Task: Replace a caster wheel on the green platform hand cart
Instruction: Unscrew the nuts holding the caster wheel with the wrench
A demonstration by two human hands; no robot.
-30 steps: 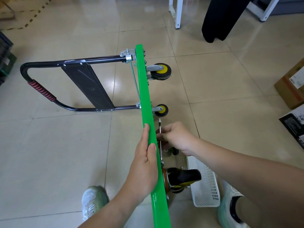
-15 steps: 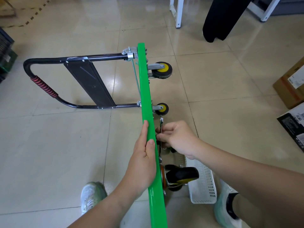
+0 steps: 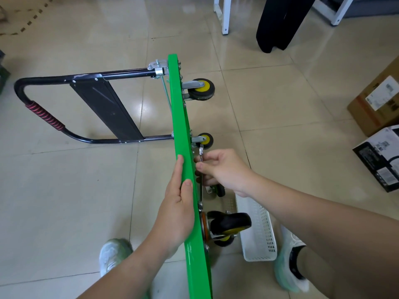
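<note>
The green platform cart (image 3: 180,117) stands on its long edge, wheels facing right, its black folding handle (image 3: 86,108) lying flat on the floor to the left. My left hand (image 3: 178,208) lies flat against the platform's top edge and steadies it. My right hand (image 3: 224,171) grips a slim metal wrench (image 3: 201,153) held along the underside, between a small fixed wheel (image 3: 205,140) and a black-and-yellow swivel caster (image 3: 230,223) near me. A further fixed wheel (image 3: 201,89) sits at the far end. The wrench's lower end is partly hidden by my fingers.
A white perforated plastic basket (image 3: 259,231) lies on the tiled floor just right of the caster, with a small loose wheel (image 3: 219,189) beside it. Cardboard boxes (image 3: 377,102) stand at the right edge. White table legs (image 3: 224,14) and a dark hanging object are at the back. My shoes flank the cart.
The view has shifted slightly, and my right hand with the wrench has moved a little farther along the underside. My left hand has kept its place on the platform edge.
</note>
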